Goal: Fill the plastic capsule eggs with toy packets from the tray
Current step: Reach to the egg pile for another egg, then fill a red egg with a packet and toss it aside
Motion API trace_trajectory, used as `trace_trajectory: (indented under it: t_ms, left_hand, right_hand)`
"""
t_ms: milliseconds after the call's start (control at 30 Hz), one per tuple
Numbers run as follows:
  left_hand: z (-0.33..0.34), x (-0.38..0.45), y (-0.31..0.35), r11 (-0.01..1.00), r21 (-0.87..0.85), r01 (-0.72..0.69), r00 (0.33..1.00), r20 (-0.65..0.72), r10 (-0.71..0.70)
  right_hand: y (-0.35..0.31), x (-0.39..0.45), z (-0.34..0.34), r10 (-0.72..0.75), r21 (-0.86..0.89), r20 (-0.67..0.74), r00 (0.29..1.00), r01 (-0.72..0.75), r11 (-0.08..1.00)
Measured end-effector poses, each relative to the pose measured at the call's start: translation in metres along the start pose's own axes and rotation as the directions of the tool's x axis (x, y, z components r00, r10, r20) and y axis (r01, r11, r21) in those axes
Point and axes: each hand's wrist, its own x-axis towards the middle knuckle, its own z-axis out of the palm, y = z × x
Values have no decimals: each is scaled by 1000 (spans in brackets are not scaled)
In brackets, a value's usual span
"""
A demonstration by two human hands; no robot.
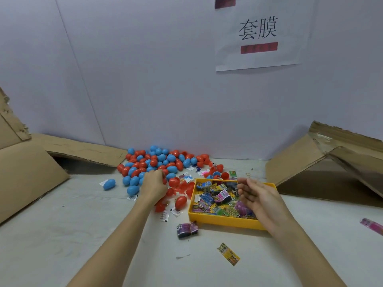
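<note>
A heap of red and blue capsule eggs (163, 160) lies against the back wall. My left hand (153, 185) reaches into its near edge, fingers curled round a red egg that is mostly hidden. A yellow tray (226, 221) holds several printed toy packets (219, 196). My right hand (256, 193) hovers over the tray's right half, fingers loosely bent, holding nothing that I can see. Open red egg halves (187, 188) lie between the heap and the tray. One whole red egg (180, 202) lies left of the tray.
A folded packet (187, 229) and a flat yellow packet (228, 254) lie on the white table in front of the tray. A lone blue egg (109, 183) sits left of the heap. Cardboard pieces lean at far left (29, 175) and right (323, 160). A pink wrapper (372, 224) lies at right.
</note>
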Motion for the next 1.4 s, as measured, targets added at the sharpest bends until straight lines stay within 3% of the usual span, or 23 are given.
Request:
trace_trajectory:
  t_ms: [100, 167, 300, 433, 500, 733, 867, 1033, 1200, 1400]
  left_hand:
    - [0, -7, 13, 999, -14, -53, 993, -108, 51]
    - [-1, -22, 32, 976, -165, -143, 979, -167, 116]
    - [0, -72, 78, 761, -565, -320, 947, -218, 236]
    - [14, -106, 98, 624, -652, -431, 895, -218, 390]
    - [15, -110, 99, 579, -682, -447, 875, -197, 442]
    - [11, -112, 99, 477, -792, -382, 902, -209, 377]
    - [12, -111, 101, 480, -787, -388, 899, -208, 387]
    - [11, -115, 104, 430, -852, -300, 890, -88, 447]
    - [9, -115, 102, 421, -857, -297, 905, -111, 411]
    - [10, -112, 100, 426, -857, -289, 905, -100, 414]
  right_hand:
    - [0, -1, 2, 0, 2, -1, 1000, 0, 1000]
    - [0, -2, 3, -7, -12, -2, 1000, 7, 1000]
    - [0, -8, 5, -61, -97, 25, 998, 64, 993]
    - [3, -16, 11, -224, -351, 124, 967, 254, 901]
    - [3, -19, 14, -219, -411, 188, 957, 280, 868]
    - [3, -19, 14, -161, -449, 231, 960, 252, 857]
    - [4, -17, 14, -144, -418, 196, 970, 216, 882]
    - [5, -18, 15, -175, -461, 167, 970, 233, 856]
    - [4, -17, 16, -189, -384, 155, 970, 236, 893]
    - [7, -19, 15, -263, -447, 168, 950, 311, 839]
